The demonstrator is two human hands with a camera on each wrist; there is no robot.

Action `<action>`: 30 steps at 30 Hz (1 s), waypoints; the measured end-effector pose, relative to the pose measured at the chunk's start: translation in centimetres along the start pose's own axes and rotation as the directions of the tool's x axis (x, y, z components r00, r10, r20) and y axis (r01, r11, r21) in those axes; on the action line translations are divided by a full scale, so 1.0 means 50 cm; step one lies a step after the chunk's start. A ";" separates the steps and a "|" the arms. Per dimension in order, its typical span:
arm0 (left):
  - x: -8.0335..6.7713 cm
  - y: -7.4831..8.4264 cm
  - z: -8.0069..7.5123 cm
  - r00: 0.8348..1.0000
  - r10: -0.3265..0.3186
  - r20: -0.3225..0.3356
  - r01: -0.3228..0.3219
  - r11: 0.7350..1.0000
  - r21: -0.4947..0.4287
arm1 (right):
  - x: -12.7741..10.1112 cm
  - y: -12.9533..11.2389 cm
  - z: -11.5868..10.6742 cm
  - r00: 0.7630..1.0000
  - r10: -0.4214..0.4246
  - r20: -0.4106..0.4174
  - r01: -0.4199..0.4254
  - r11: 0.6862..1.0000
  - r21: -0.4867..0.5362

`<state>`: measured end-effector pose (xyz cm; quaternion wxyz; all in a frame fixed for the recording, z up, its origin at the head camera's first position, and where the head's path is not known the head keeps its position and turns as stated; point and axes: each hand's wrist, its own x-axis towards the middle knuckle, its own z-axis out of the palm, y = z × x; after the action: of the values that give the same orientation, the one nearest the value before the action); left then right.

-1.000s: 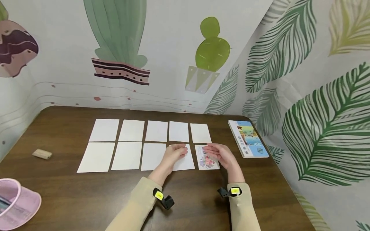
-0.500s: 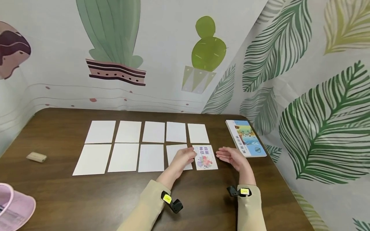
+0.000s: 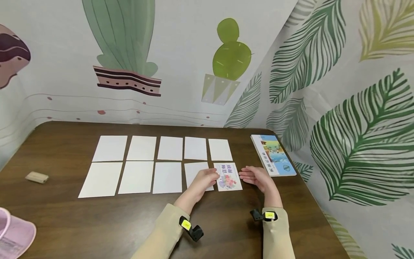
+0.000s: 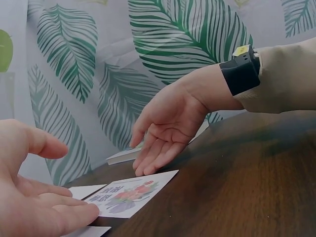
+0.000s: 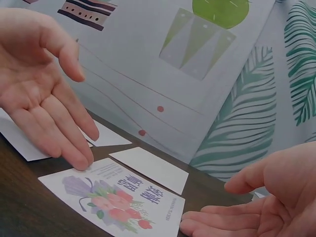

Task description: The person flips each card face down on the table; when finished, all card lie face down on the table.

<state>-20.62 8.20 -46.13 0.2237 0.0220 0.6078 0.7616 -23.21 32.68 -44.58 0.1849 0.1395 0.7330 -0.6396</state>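
A printed card with a flower bouquet and purple characters lies flat on the brown table. My left hand is at its left edge, fingers extended and fingertips at the border. On the opposite side, my right hand has its fingertips by the right edge, palm turned inward. Both hands hold nothing; in the right wrist view the left hand and right hand flank the card with straight fingers. A blank white card is partly hidden under my left hand.
Several blank white cards lie in two rows leftward and behind. A box or thick book with a landscape cover lies at the right. A small wooden block and a pink holder are at the left. A patterned cloth wall stands behind.
My right hand has moved off the printed card to its right side, uncovering it. My left hand has shifted right, from over the blank card to the printed card's left edge.
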 end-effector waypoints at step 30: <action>0.007 -0.007 0.000 1.000 -0.011 -0.015 0.011 1.000 0.000 | 0.022 0.015 0.034 0.992 -0.062 0.107 0.059 0.998 0.033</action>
<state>-20.82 8.38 -46.53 0.2235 0.0127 0.6096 0.7604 -23.68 31.09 -45.93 0.2027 0.0852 0.7162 -0.6623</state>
